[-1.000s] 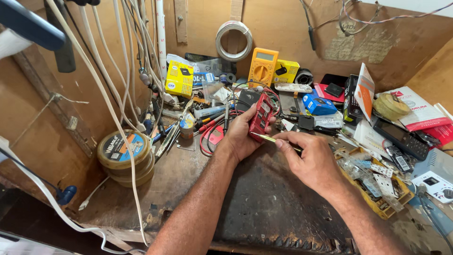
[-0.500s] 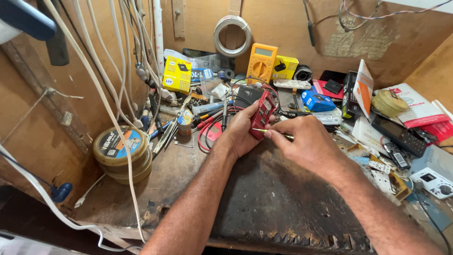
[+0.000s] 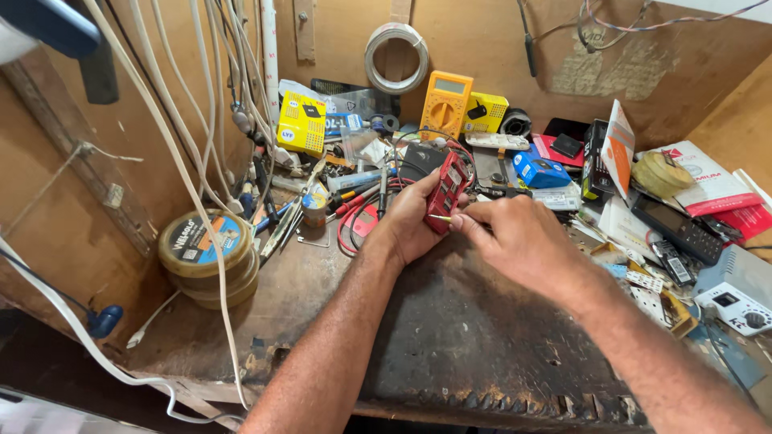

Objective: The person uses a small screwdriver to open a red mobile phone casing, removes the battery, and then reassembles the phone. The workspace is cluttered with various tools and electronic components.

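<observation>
- I see a worn wooden bench (image 3: 265,313) with a dark mat (image 3: 482,337) covering its near middle.
- At the left, stacked round tins (image 3: 205,257) sit on the wood.
- Far left, a yellow box (image 3: 301,122) leans among hanging white cables (image 3: 181,161).
- Far middle, a yellow meter (image 3: 445,104) stands by a second, smaller yellow device (image 3: 485,112).
- Red leads (image 3: 359,217) lie just left of the mat.
- A blue box (image 3: 540,170) rests right of centre.
- At the right, a black remote (image 3: 679,229), papers (image 3: 708,189) and a white unit (image 3: 736,293) crowd the bench.
</observation>
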